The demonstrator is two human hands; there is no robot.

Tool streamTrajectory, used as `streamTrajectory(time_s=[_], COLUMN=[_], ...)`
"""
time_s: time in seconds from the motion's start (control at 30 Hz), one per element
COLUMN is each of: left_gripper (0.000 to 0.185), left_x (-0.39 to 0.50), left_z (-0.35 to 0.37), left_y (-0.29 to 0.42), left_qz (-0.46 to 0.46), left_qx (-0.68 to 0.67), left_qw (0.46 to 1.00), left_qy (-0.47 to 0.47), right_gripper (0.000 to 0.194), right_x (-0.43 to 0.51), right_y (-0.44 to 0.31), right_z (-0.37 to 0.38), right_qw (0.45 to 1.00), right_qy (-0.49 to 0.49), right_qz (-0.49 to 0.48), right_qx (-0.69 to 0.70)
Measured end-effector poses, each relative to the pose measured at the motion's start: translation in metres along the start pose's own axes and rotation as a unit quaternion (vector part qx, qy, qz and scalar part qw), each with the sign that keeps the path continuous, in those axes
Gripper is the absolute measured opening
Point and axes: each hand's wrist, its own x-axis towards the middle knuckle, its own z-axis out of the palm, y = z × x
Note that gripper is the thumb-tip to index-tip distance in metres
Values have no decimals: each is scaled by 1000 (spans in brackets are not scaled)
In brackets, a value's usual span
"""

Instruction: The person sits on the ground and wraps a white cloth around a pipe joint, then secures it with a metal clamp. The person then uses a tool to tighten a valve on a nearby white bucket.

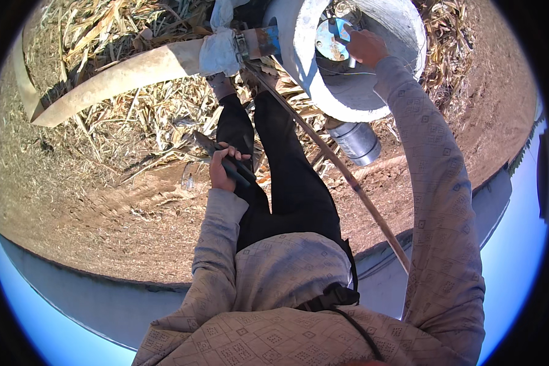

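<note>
My left hand [223,168] grips a dark two-handled hand tool, apparently pliers [206,142], in front of my legs. Inside an upright concrete ring [359,98], my right hand [368,46] reaches over a round blue metal flange [328,43] with rusty patches. A dark narrow shape lies by its fingers; whether it is a tool or a shadow is unclear. A blue, rusty pipe stub [261,42] comes out through the ring's wall. White plastic sheeting [219,52] and a metal clamp [241,45] join it to a flat pale hose [155,64].
A long wooden pole [334,160] leans diagonally beside my right leg. A silver metal cylinder [354,141] lies against the ring's base. Dry corn stalks and husks [132,107] cover the ground around my feet. Behind me runs a low grey wall [96,297].
</note>
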Motion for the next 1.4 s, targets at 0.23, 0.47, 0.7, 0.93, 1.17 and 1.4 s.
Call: streamTrajectory(time_s=[0.23,0.47,0.7,0.93,1.17,1.4], left_gripper=[15,15,16,14,15,17], left_x=[1,1,7,7,9,9], left_z=[3,2,1,3,4,3], left_y=[-4,-1,-7,-3,-8,-8], left_qz=[8,-7,0,0,17,2], left_qx=[11,20,10,21,19,-3], left_qw=[1000,1000,1000,1000,999,1000], left_qy=[-5,6,1,-8,-23,-1], right_gripper=[56,47,59,57,60,51], right_x=[-34,-2,-36,-4,-30,-1], right_y=[10,13,-10,16,-11,13], right_z=[21,-4,3,-19,10,-10], right_qw=[987,998,984,990,938,977], right_qy=[-156,34,-172,-138,-272,-159], right_qz=[-19,49,-37,35,38,138], right_qx=[38,-27,37,-19,213,20])
